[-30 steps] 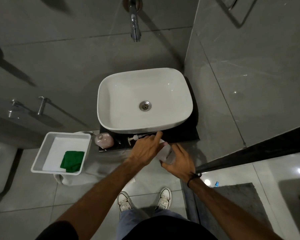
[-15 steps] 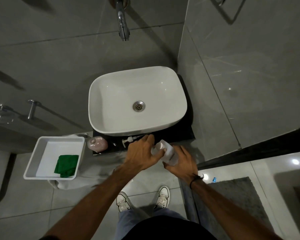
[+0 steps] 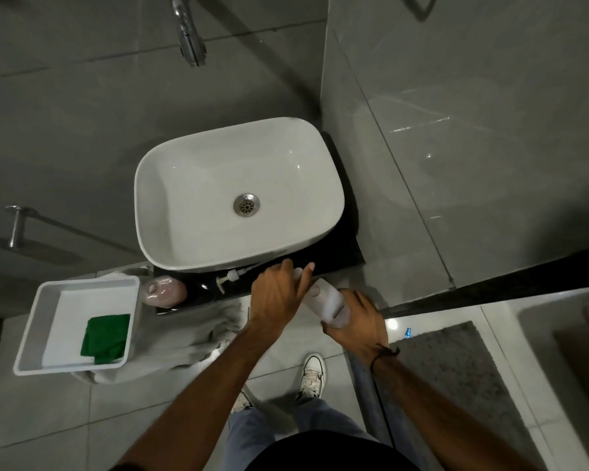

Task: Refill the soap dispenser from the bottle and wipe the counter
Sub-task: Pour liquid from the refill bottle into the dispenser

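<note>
My right hand grips the lower body of a white refill bottle, held tilted over the front edge of the black counter. My left hand is closed around the bottle's top, hiding the cap. A pink round soap dispenser stands open-topped at the counter's left end. Its white pump head lies on the counter between the dispenser and my left hand. A green cloth lies in a white tray to the left.
A white basin fills most of the counter, under a chrome tap. A grey towel hangs below the counter and tray. A glass partition stands to the right. A grey mat lies on the floor tiles.
The view has shifted, so the sink sits differently in frame. My left hand has closed further over the bottle's top, and both hands with the bottle have stayed at the counter's front edge.
</note>
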